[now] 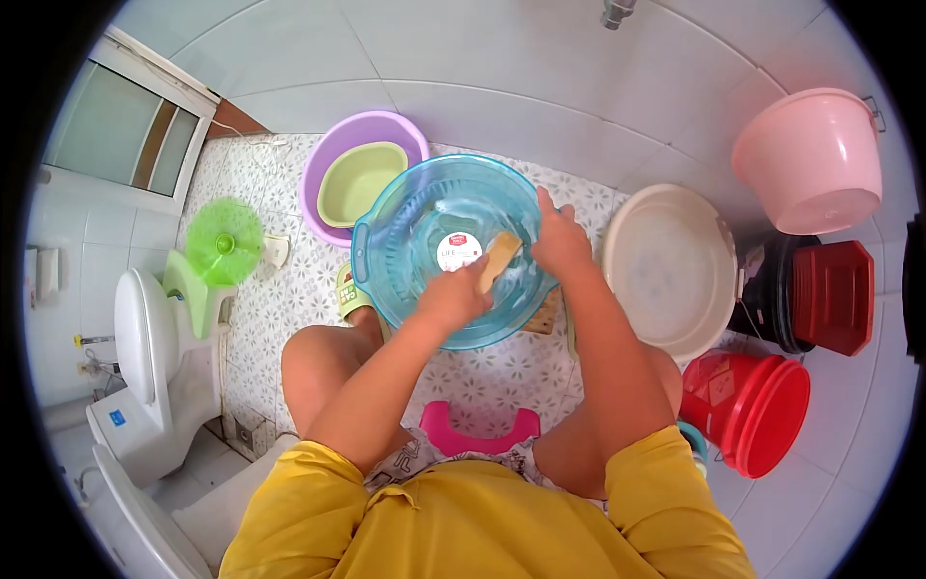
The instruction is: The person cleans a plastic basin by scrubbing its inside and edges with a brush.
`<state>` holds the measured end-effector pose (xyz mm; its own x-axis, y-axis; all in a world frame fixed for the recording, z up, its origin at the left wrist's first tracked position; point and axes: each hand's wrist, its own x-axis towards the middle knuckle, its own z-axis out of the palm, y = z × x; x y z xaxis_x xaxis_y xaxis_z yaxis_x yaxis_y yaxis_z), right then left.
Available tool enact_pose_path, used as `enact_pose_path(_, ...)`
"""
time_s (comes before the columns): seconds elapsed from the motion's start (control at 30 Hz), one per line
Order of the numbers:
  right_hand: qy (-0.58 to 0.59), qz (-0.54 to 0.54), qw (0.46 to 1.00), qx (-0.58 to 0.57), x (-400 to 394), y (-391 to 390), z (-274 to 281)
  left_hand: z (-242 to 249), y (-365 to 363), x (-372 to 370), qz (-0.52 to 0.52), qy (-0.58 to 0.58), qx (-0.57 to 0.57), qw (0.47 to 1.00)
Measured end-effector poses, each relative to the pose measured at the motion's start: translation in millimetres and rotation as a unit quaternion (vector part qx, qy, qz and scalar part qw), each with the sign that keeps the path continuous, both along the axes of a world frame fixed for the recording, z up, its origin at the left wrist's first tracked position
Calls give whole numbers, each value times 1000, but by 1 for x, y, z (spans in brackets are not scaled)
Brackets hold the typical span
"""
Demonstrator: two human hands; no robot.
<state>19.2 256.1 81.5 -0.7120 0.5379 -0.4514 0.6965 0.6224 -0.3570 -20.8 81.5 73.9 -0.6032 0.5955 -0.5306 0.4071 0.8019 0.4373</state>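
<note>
Below a yellow cloth shirt (463,521), the curved edge of a smooth pink plastic stool (477,441) shows between the knees. The left hand (451,301) is closed around one end of a pale, oblong, wooden-looking brush (502,256), which is inside a blue basin (391,256); whether it touches the bottom cannot be told. The right hand (562,239) grips the basin's right rim, index finger extended. The basin is round, translucent, ribbed plastic, with a round white-and-red label (458,253) at its middle.

Underneath runs a pale floor (473,372) with a grey leaf pattern. To the right stand a round cream tub (670,270) and glossy red buckets (772,415); to the left, a white toilet (145,333). Beyond the blue basin, a green tub (362,179) sits inside a purple one (311,193), near the grey tiled wall (531,68).
</note>
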Motion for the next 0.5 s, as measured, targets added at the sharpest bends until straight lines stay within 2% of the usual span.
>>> enact_pose_path(0.07, -3, 0, 1000, -7, -1, 1, -1, -4, -5, 3, -11, -15, -3, 1000)
enact_pose_path(0.13, -6, -1, 1000, -14, -1, 3, -3, -2, -15, 0, -84, -11, 14, 996)
enact_pose_path(0.17, -7, -1, 1000, -14, -1, 3, -4, 0, -19, -3, -84, -11, 13, 996)
enact_pose_path(0.23, -8, -1, 1000, -13, -1, 3, -3, 19, -23, -12, -166, -44, -84, 982)
enact_pose_path(0.27, -10, 0, 1000, -19, 0, 2, -1, 26, -25, -17, -166, -44, -83, 982)
enact_pose_path(0.33, -11, 1, 1000, -24, 0, 2, -1, 37, -29, -30, -222, -78, -156, 959)
enact_pose_path(0.47, -7, 0, 1000, -24, 0, 2, -2, 33, -35, -49, -180, -45, -141, 972)
enact_pose_path(0.5, -9, 1, 1000, -23, 0, 2, -2, 32, -33, -48, -108, 9, -75, 991)
